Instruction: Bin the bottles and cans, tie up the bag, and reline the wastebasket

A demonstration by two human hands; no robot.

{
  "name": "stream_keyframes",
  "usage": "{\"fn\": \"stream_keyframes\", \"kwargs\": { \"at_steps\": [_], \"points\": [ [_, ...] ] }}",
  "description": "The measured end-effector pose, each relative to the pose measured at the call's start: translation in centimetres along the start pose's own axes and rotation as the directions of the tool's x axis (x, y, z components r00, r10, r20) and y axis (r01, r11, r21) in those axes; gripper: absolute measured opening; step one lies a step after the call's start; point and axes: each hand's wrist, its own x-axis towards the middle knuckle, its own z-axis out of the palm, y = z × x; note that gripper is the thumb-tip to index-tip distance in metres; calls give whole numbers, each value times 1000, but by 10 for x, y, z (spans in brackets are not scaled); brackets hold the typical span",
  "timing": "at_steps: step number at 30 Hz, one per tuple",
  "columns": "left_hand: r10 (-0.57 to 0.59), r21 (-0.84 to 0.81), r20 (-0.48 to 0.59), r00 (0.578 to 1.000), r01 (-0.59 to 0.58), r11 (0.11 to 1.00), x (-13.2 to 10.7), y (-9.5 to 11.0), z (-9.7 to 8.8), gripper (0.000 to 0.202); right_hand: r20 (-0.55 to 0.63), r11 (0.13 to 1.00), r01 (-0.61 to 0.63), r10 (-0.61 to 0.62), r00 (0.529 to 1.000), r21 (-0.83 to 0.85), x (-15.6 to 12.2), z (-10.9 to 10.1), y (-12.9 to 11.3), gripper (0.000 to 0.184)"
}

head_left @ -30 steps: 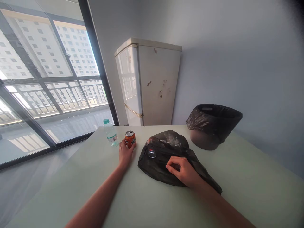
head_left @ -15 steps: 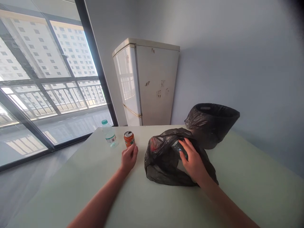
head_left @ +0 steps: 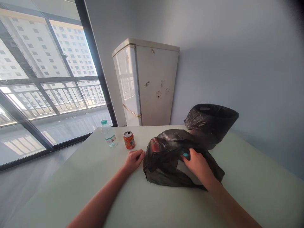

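Observation:
An open black plastic bag (head_left: 161, 171) lies slumped on the table, with a red item (head_left: 155, 144) showing through its left side. My right hand (head_left: 197, 163) reaches into the bag's mouth, its fingers closed round a bottle with a teal cap (head_left: 185, 155); the bottle's body is mostly hidden. At the bag's left edge, my left hand (head_left: 134, 161) is closed, its fingertips pinching the plastic. Just beyond that hand stands an orange drink can (head_left: 129, 140), opened at the top. Left of the can is a clear plastic bottle (head_left: 109, 136) with a green cap, upright.
A bin lined with a black bag (head_left: 211, 125) stands at the table's back right. Behind the pale table (head_left: 128, 202) is a white fridge (head_left: 156, 85). Glass sliding doors (head_left: 52, 79) on the left face a balcony.
My left hand has moved right, from in front of the can to the bag's edge. My right hand has gone lower into the bag with the bottle, and the bag's right side has spread outward.

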Motion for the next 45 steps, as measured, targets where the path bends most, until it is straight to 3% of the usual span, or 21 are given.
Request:
{"fn": "stream_keyframes", "kwargs": {
  "at_steps": [3, 6, 9, 12, 14, 19, 21, 23, 25, 27, 30, 33, 35, 36, 38, 40, 41, 45],
  "points": [
    [-28, -13, 14, 999, 29, 1000, 0, 0, 1, 43, -121, 950, 33, 5, 993, 311, 3, -17, -13, 33],
    [-50, -37, 24, 998, 50, 998, 1, 2, 2, 42, -279, 849, 25, 146, 949, 528, 0, -33, -24, 39],
    [-65, -59, 37, 997, 67, 996, 0, 3, 3, 44, -359, 790, -40, 322, 876, 612, -8, -44, -30, 35],
    [-113, -176, 49, 992, 120, 977, -1, 0, 3, 50, -421, 747, -24, 400, 814, 665, -12, -51, -28, 33],
    [-162, -299, 62, 985, 174, 938, -1, -2, 2, 52, -415, 692, 32, 394, 820, 721, -12, -53, -26, 34],
    [-209, -505, 139, 968, 251, 826, -1, -10, 1, 59, -205, 562, 16, 275, 939, 827, -8, -41, -30, 34],
    [-200, -577, 194, 960, 277, 769, 0, -11, 1, 67, -41, 447, -53, 198, 979, 893, -11, -30, -37, 39],
    [-160, -623, 296, 942, 317, 715, 0, -11, -1, 80, 138, 320, -151, 63, 988, 935, -16, -21, -45, 40],
    [-82, -648, 442, 893, 381, 659, 0, -8, -4, 90, 263, 256, -235, -81, 961, 938, -22, -17, -51, 41],
    [4, -664, 545, 838, 429, 612, 0, -3, -8, 90, 316, 274, -265, -162, 935, 925, -26, -16, -54, 43],
    [95, -670, 611, 786, 450, 590, 2, 4, -14, 88, 337, 315, -259, -226, 914, 913, -28, -20, -57, 44],
    [171, -644, 704, 690, 518, 563, 3, 6, -18, 83, 308, 279, -232, -270, 912, 932, -26, -25, -55, 47],
    [194, -656, 719, 667, 562, 504, 1, 2, -20, 78, 311, 279, -234, -277, 909, 932, -23, -26, -51, 45],
    [193, -679, 706, 681, 573, 459, 0, -1, -21, 77, 329, 327, -233, -281, 901, 916, -21, -26, -47, 48],
    [161, -749, 637, 754, 556, 360, -3, -9, -22, 79, 398, 529, -198, -296, 869, 825, -16, -23, -39, 54],
    [108, -816, 551, 828, 508, 275, -6, -16, -24, 85, 440, 744, -94, -284, 852, 662, -12, -16, -32, 52],
    [78, -843, 509, 857, 478, 246, -7, -20, -25, 88, 438, 811, -45, -268, 858, 584, -11, -11, -30, 49],
    [12, -898, 420, 908, 413, 150, -6, -25, -25, 90, 358, 898, 70, -244, 901, 435, -10, 8, -30, 34]
  ]
}}
